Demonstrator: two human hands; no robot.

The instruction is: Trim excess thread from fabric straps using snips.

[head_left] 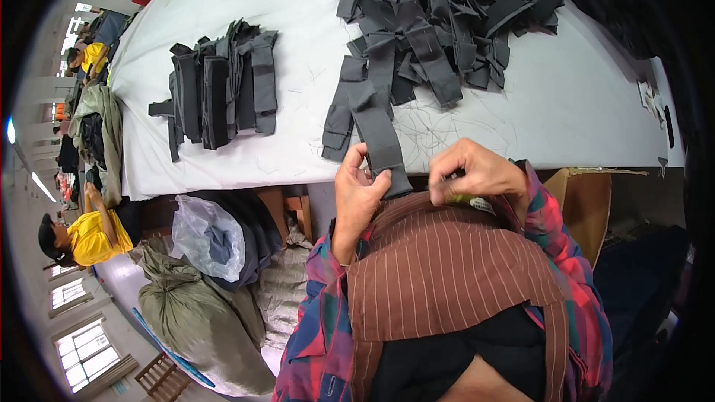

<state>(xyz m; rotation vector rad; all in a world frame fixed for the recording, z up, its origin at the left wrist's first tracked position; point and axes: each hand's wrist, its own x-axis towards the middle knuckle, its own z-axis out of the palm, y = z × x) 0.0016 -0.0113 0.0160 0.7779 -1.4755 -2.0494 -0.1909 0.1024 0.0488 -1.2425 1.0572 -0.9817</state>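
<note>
A white-covered table [596,104] spans the scene, and across its far middle and right spreads a tangled heap of dark grey fabric strips [462,22]. Well apart on the left, a smaller bundle of strips [223,89] lies roughly aligned. At the near edge, the left hand [356,197] grips a single fabric strip [381,138] between thumb and fingers, close to its near end; the rest runs away from the hand onto the near side of the heap. The right hand [477,171] is closed, fingers curled in, to the right of that strip and apart from it; whether it pinches something small, I cannot tell. The step in hand seems to be handling this one strip's end, and the next move would call for a steady left pinch, clear of the loose threads [439,130] beyond
</note>
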